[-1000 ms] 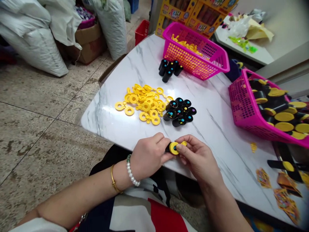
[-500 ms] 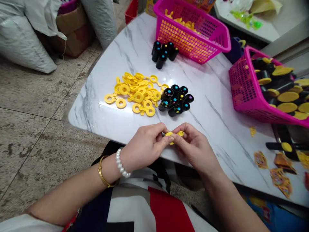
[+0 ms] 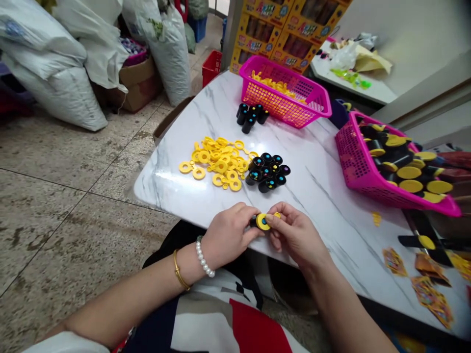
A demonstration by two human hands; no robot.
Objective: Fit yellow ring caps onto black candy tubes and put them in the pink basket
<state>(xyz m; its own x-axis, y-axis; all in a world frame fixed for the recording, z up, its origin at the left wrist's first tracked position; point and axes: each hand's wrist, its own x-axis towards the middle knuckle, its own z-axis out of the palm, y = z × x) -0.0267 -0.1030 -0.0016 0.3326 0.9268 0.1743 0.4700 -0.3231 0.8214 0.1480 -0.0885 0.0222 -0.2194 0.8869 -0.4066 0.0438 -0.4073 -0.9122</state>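
My left hand is closed around a short black tube near the table's front edge. A yellow ring-shaped cap sits over the tube's end, with a blue spot showing in its hole. My right hand pinches the cap at its edge, thumb on top, beside its small round tab. Beyond my hands stands a cluster of black tubes with mostly blue spots inside. To its left lies a loose pile of yellow ring caps.
More black tubes stand farther back, by a pink basket of yellow parts. Another pink basket at right holds capped black tubes. Orange wrappers lie at the right. Yellow boxes are stacked behind.
The yellow cap has turned so its ring faces up, and the black tube under it now shows in my left hand. The camera view has tilted upward.
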